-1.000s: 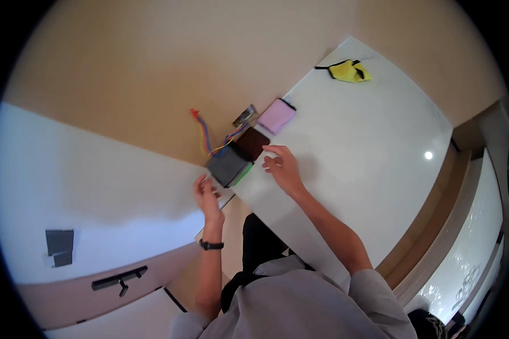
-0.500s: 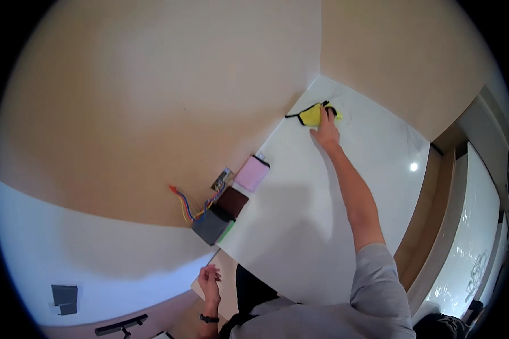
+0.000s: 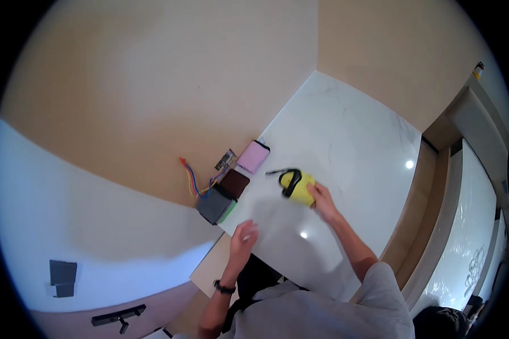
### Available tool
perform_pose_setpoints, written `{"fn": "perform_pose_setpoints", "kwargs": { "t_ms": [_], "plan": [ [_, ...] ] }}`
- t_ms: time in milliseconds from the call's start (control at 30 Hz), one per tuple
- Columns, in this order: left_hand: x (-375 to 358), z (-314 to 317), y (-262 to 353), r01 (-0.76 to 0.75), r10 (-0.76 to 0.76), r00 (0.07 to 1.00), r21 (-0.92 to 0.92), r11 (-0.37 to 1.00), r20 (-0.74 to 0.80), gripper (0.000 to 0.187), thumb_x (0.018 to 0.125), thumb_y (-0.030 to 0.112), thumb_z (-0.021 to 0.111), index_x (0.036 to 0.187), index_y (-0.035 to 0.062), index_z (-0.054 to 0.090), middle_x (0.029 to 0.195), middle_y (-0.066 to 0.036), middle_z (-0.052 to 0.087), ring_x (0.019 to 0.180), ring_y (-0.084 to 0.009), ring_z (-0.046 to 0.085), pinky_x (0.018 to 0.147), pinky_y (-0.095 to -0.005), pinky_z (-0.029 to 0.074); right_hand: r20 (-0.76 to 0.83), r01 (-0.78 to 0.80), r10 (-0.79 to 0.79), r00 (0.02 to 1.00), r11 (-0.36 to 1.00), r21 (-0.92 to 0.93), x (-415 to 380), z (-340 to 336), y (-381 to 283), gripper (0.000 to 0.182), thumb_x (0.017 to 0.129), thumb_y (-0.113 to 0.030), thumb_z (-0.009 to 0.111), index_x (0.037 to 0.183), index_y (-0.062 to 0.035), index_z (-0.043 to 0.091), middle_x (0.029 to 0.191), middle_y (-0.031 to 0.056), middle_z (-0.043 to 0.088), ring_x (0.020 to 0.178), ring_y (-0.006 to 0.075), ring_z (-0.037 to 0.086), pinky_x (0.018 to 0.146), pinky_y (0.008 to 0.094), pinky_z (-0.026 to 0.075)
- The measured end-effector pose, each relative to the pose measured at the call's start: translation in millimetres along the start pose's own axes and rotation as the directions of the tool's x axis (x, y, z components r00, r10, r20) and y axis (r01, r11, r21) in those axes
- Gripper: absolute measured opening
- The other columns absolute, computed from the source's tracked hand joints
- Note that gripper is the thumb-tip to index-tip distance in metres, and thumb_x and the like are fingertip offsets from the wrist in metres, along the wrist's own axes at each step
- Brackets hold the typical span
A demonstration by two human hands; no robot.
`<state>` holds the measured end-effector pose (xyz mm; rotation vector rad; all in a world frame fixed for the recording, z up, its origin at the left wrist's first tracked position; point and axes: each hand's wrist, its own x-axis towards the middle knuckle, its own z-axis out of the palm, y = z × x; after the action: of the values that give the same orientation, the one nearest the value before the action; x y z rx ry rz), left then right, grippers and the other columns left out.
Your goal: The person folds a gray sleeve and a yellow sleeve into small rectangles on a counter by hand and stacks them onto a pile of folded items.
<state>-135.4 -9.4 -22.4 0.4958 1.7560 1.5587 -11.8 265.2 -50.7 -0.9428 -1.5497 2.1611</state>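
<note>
Right fingers (image 3: 318, 193) pinch a yellow pouch (image 3: 303, 190), left fingers (image 3: 246, 228) half-curled; pink, brown, grey pouches (image 3: 235, 183) line the tabletop's (image 3: 350, 152) wall edge.

Around you: a tan wall (image 3: 209, 62) and a black handle (image 3: 119, 314)
On your left, grey patches (image 3: 63, 272) show on a pale wall (image 3: 113, 214) above the handle. On your right, a brown strip (image 3: 415, 209) runs near a shiny white panel (image 3: 464, 231) with a loopy mark (image 3: 474, 271); a dark lump (image 3: 440, 323) sits low down.

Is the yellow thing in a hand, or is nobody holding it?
In a hand: the right hand grips the yellow thing by one edge.
</note>
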Motion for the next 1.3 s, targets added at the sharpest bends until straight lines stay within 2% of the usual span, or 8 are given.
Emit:
{"fn": "perform_pose_setpoints", "kwargs": {
  "t_ms": [167, 367, 533, 733, 833, 967, 1067, 1300],
  "plan": [
    [-3, 51, 29, -0.002, 0.028, 0.963, -0.098, 0.995, 0.269, 0.040, 0.099, 0.008, 0.061, 0.137, 0.0004, 0.050, 0.127, -0.009, 0.061, 0.116, -0.0150, 0.058, 0.099, -0.0297, 0.047, 0.200, -0.114, 0.101, 0.975, 0.992, 0.052, -116, 38, 4, 0.030, 0.104, -0.032, 0.055, 0.118, -0.0071, 0.063, 0.081, -0.0051, 0.057, 0.065, 0.0055, 0.049, 0.056, 0.0224, 0.040],
    [-43, 82, 36, 0.015, 0.049, 0.960, -0.229, 0.973, 0.275, 0.025, 0.099, 0.006, 0.061, 0.122, -0.0008, 0.058, 0.110, -0.004, 0.064, 0.108, -0.0116, 0.059, 0.092, -0.0247, 0.047, 0.180, 0.182, -0.157, 0.971, 0.974, -0.132, -172, 27, 10, 0.021, 0.098, -0.017, 0.062, 0.114, -0.0023, 0.064, 0.084, 0.0005, 0.057, 0.079, 0.0099, 0.055, 0.070, 0.0262, 0.044],
    [-66, 92, 50, -0.086, 0.128, 0.973, -0.217, 0.972, 0.191, 0.022, 0.096, 0.001, 0.064, 0.117, -0.0024, 0.060, 0.108, -0.004, 0.065, 0.105, -0.0129, 0.061, 0.093, -0.0267, 0.048, 0.192, 0.599, -0.568, 0.800, 0.733, -0.323, -196, 33, -1, 0.021, 0.093, -0.012, 0.065, 0.112, -0.0037, 0.065, 0.099, 0.0082, 0.058, 0.084, 0.0170, 0.057, 0.069, 0.0296, 0.046],
    [-70, 77, 63, -0.194, 0.254, 0.948, -0.279, 0.940, 0.194, 0.021, 0.090, -0.009, 0.066, 0.109, -0.0046, 0.059, 0.107, -0.008, 0.062, 0.104, -0.0136, 0.061, 0.093, -0.0282, 0.048, 0.326, 0.416, -0.299, 0.897, 0.821, -0.391, -219, 31, -34, 0.025, 0.090, -0.011, 0.069, 0.114, -0.0050, 0.065, 0.112, 0.0076, 0.059, 0.085, 0.0163, 0.058, 0.070, 0.0290, 0.048],
    [-76, 73, 74, -0.380, 0.430, 0.883, -0.251, 0.890, 0.190, 0.022, 0.084, -0.016, 0.063, 0.101, -0.0026, 0.059, 0.104, -0.008, 0.062, 0.099, -0.0142, 0.061, 0.093, -0.0291, 0.048, 0.146, 0.251, -0.219, 0.965, 0.931, -0.266, -217, 13, -33, 0.032, 0.089, -0.013, 0.071, 0.119, -0.0068, 0.064, 0.122, 0.0061, 0.057, 0.085, 0.0162, 0.059, 0.075, 0.0279, 0.049],
    [-86, 78, 84, -0.471, 0.472, 0.798, -0.102, 0.876, 0.373, 0.020, 0.077, -0.017, 0.061, 0.091, -0.0018, 0.063, 0.100, -0.011, 0.064, 0.096, -0.0195, 0.063, 0.087, -0.0308, 0.048, 0.025, 0.541, -0.554, 0.832, 0.801, -0.257, -209, 18, -55, 0.036, 0.092, -0.014, 0.069, 0.127, -0.0074, 0.060, 0.106, 0.0040, 0.065, 0.092, 0.0130, 0.060, 0.085, 0.0271, 0.047],
    [-91, 83, 86, -0.559, 0.456, 0.748, 0.088, 0.824, 0.482, 0.022, 0.076, -0.016, 0.061, 0.091, -0.0008, 0.064, 0.101, -0.011, 0.066, 0.095, -0.0205, 0.064, 0.085, -0.0306, 0.050, 0.408, 0.297, -0.248, 0.879, 0.953, -0.061, -199, 13, -52, 0.030, 0.095, -0.012, 0.066, 0.124, -0.0058, 0.060, 0.099, 0.0022, 0.065, 0.095, 0.0091, 0.057, 0.084, 0.0259, 0.047],
    [-91, 89, 78, -0.436, 0.446, 0.858, -0.096, 0.895, 0.257, 0.018, 0.087, -0.008, 0.066, 0.104, -0.0018, 0.064, 0.101, -0.008, 0.066, 0.096, -0.0151, 0.064, 0.084, -0.0268, 0.050, 0.229, 0.368, -0.355, 0.906, 0.930, -0.014, -196, 10, -37, 0.022, 0.090, -0.003, 0.070, 0.111, -0.0018, 0.061, 0.097, 0.0016, 0.064, 0.088, 0.0076, 0.059, 0.080, 0.0253, 0.049]
  ]
}}
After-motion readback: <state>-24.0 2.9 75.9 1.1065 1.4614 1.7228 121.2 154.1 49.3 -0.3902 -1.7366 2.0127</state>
